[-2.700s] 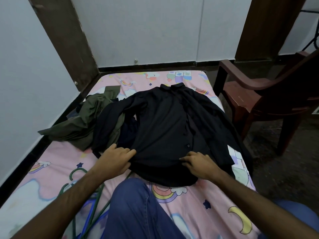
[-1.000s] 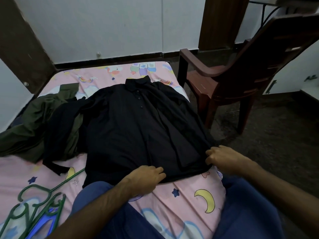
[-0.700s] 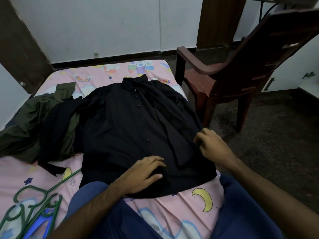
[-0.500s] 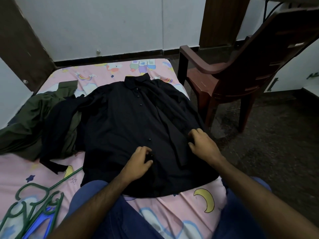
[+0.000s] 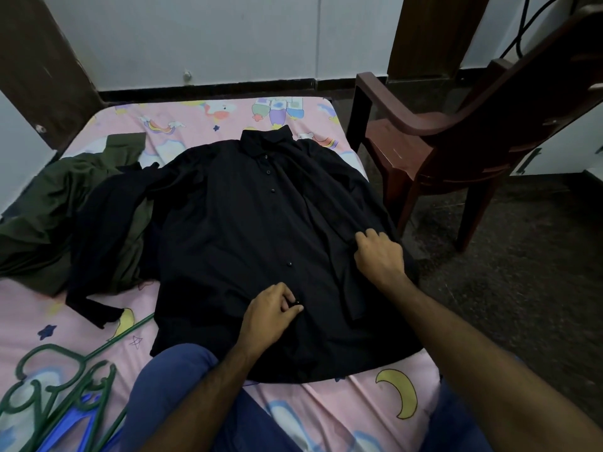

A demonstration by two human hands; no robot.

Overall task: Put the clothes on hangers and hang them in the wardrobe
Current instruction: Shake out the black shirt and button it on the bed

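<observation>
1. Left hand [image 5: 267, 313], fingers curled, pinching a small black button [image 5: 297, 301] low on the placket of a black shirt [image 5: 235, 243].
2. Right hand [image 5: 380, 257], fingers bent, gripping a fold of the shirt's sleeve [image 5: 339, 223] near the bed's rt edge.
3. Shirt spread flat, front up, collar toward the far wall, on a pink cartoon-print bedsheet [image 5: 326, 406].
4. Olive-green garment [image 5: 42, 210] heaped at lt, partly under a second dark garment [image 5: 98, 243] touching the shirt.
5. Green hangers [image 5: 62, 383] and a blue hanger [image 5: 62, 433] on the sheet, bottom lt, beside a blue-trousered knee [image 5: 169, 386].
6. Brown plastic armchair [image 5: 456, 145] on the floor just rt of the bed.
</observation>
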